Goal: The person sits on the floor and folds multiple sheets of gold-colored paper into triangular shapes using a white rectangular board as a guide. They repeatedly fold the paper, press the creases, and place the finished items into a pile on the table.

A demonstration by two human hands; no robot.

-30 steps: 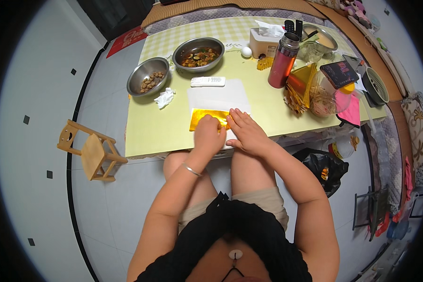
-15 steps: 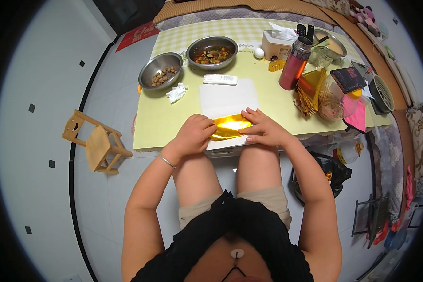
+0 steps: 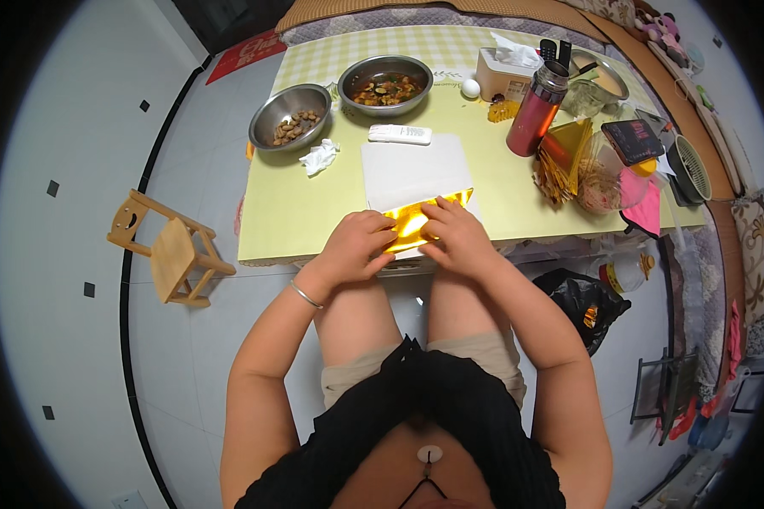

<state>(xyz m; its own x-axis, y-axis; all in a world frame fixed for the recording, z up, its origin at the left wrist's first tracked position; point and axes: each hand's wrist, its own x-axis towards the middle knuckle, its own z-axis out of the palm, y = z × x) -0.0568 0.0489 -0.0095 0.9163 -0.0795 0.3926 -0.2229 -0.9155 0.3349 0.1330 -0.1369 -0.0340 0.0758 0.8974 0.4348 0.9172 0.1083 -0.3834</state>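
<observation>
Yellow-green and partly checked, the bench (image 3: pixel 301 208) spreads out beyond the left hand (image 3: pixel 355 243) and right hand (image 3: pixel 458 237). Well out to the left hand's left stands a wooden chair (image 3: pixel 174 254). Just past both hands lies a pale sheet (image 3: pixel 418 170); farther ahead of the left hand sit metal bowls (image 3: pixel 385 110), and off the right hand's far right, a red flask (image 3: pixel 532 120). Gold foil (image 3: pixel 411 224) lies between the hands, both sets of fingers touching it; whether either pinches it, I cannot tell. Beyond the right hand sits a white ball (image 3: pixel 470 88).
</observation>
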